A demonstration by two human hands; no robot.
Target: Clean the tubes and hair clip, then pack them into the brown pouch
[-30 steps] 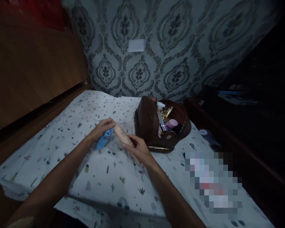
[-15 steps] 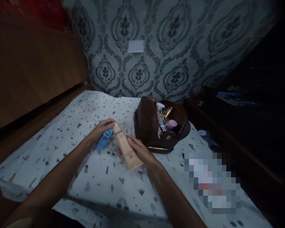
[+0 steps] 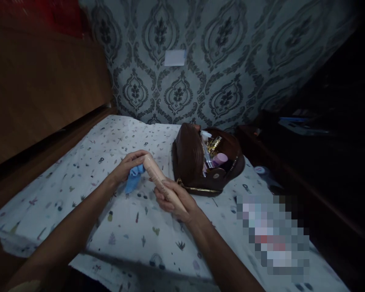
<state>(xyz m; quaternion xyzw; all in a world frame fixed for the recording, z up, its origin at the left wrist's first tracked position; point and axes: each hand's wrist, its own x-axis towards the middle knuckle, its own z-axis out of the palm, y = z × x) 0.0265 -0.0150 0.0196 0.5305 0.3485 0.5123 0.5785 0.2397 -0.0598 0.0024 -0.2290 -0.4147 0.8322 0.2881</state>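
Note:
A beige squeeze tube (image 3: 155, 172) is gripped around its lower body by my right hand (image 3: 179, 198). It now shows its narrow side, with small print along it, and slants up to the left. My left hand (image 3: 129, 164) is closed on a small blue cloth (image 3: 134, 180), which hangs below the fingers. Its fingertips rest at the capped upper end of the tube. To the right of both hands sits a brown cosmetic bag (image 3: 188, 158), unzipped, with a purple-lidded container (image 3: 220, 159) and several gold and silver items inside.
Everything lies on a white patterned sheet (image 3: 109, 239). A wooden cabinet (image 3: 45, 89) borders the left, and a patterned wall (image 3: 176, 93) rises behind. A blurred-out patch covers something at the right, near a clear bottle-like object (image 3: 264, 174) by the dark edge.
My right hand has rolled the tube about its length, so its front label has turned away and its side shows. The left hand stays at the tube's upper end with the cloth.

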